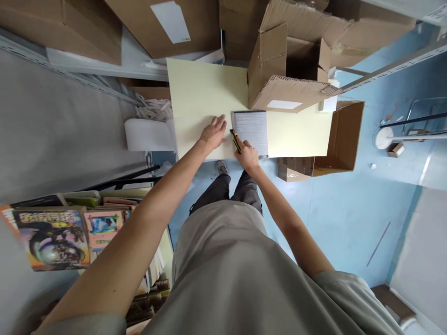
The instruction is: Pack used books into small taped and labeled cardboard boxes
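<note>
Both hands were in front of me in the head view, the only feed I watched from my distant seat. On the left, the hand [213,134] lay open, palm down with fingers spread, on a pale yellow board [209,88]. I saw the right hand [247,157] closed around a black-and-yellow knife [235,140] — its tip pointed away from the body, between the left hand and a grey pad [252,130]. Beyond the pad stood an open cardboard box [267,63].
</note>
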`<state>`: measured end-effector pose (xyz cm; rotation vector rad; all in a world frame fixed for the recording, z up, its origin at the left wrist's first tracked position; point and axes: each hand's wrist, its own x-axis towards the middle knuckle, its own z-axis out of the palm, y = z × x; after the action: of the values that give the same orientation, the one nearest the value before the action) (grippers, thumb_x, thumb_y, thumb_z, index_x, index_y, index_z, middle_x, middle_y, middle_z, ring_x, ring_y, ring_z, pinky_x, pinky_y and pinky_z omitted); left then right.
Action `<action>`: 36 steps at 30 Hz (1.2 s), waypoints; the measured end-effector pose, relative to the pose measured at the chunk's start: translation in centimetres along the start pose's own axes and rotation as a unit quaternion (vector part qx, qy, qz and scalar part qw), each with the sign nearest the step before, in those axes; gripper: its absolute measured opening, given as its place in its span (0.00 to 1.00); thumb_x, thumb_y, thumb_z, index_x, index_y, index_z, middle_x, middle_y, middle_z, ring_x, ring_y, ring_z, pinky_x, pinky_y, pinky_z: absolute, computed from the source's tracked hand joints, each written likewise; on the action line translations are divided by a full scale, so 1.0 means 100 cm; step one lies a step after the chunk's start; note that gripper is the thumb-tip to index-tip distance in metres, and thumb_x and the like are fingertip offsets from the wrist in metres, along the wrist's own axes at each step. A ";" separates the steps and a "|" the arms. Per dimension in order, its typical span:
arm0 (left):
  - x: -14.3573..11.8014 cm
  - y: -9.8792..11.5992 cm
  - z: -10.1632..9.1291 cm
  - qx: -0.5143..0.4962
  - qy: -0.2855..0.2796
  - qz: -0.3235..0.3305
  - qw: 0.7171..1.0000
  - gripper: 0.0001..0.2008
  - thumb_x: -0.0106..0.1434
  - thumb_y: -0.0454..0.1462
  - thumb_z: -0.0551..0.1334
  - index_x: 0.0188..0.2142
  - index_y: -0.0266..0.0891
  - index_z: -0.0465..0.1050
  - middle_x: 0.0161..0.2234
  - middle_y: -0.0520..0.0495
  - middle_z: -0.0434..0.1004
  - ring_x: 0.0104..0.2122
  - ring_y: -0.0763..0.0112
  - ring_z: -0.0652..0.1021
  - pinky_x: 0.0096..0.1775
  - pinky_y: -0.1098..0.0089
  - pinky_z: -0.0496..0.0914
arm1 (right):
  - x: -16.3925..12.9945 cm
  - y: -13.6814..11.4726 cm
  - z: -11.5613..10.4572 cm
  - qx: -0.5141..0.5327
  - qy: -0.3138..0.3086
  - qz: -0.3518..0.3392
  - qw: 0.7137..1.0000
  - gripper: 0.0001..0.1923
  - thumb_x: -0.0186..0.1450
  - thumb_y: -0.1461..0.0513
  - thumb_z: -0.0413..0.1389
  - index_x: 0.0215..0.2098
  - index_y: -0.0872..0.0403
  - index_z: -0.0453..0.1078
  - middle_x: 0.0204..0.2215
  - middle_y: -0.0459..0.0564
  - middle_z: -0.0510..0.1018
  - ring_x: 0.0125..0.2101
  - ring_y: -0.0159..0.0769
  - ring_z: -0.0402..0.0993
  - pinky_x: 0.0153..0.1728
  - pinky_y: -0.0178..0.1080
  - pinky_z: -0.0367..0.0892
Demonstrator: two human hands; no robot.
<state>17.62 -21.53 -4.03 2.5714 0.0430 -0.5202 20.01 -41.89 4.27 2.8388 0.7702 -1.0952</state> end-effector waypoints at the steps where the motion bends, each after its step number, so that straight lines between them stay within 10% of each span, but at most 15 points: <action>1: 0.000 0.000 0.000 -0.001 -0.001 0.001 1.000 0.47 0.75 0.45 0.72 0.84 0.30 0.57 0.86 0.26 0.48 0.84 0.32 0.55 0.78 0.38 0.65 | -0.007 0.001 0.002 -0.006 -0.008 0.003 1.000 0.40 0.81 0.63 0.46 0.89 0.49 0.50 0.67 0.63 0.78 0.56 0.54 0.86 0.59 0.51 0.81; 13: 0.010 -0.010 0.014 -0.023 0.004 0.005 1.000 0.55 0.73 0.60 0.72 0.83 0.27 0.55 0.85 0.22 0.47 0.83 0.27 0.53 0.78 0.38 0.63 | -0.081 0.009 0.023 -0.038 -0.081 0.002 0.996 0.38 0.82 0.63 0.47 0.89 0.48 0.52 0.69 0.64 0.78 0.57 0.52 0.87 0.56 0.48 0.82; 24: 0.009 -0.006 0.017 -0.060 0.010 -0.025 0.998 0.46 0.73 0.45 0.72 0.81 0.25 0.59 0.86 0.22 0.45 0.85 0.33 0.50 0.83 0.37 0.51 | -0.144 0.018 -0.032 0.005 -0.095 -0.005 0.995 0.38 0.78 0.63 0.56 0.85 0.45 0.61 0.64 0.60 0.84 0.56 0.52 0.88 0.57 0.45 0.80; 31: -0.025 0.075 -0.013 -0.122 0.198 -0.046 0.972 0.18 0.73 0.30 0.59 0.56 0.37 0.83 0.64 0.31 0.85 0.67 0.49 0.82 0.74 0.46 0.73 | -0.153 0.067 -0.105 0.150 0.102 -0.015 0.983 0.37 0.75 0.61 0.60 0.81 0.45 0.69 0.62 0.56 0.87 0.56 0.52 0.88 0.57 0.46 0.81; 36: -0.022 0.145 -0.091 -0.123 0.352 0.107 0.922 0.11 0.77 0.37 0.60 0.46 0.46 0.84 0.46 0.43 0.92 0.48 0.57 0.89 0.56 0.53 0.84 | -0.122 0.121 -0.171 0.244 0.274 -0.023 0.930 0.33 0.73 0.55 0.62 0.74 0.48 0.70 0.58 0.58 0.89 0.53 0.57 0.89 0.55 0.53 0.82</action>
<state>20.64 -29.51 10.97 2.3405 0.0692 0.4794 28.35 -54.95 22.86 3.6449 0.6424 -0.5354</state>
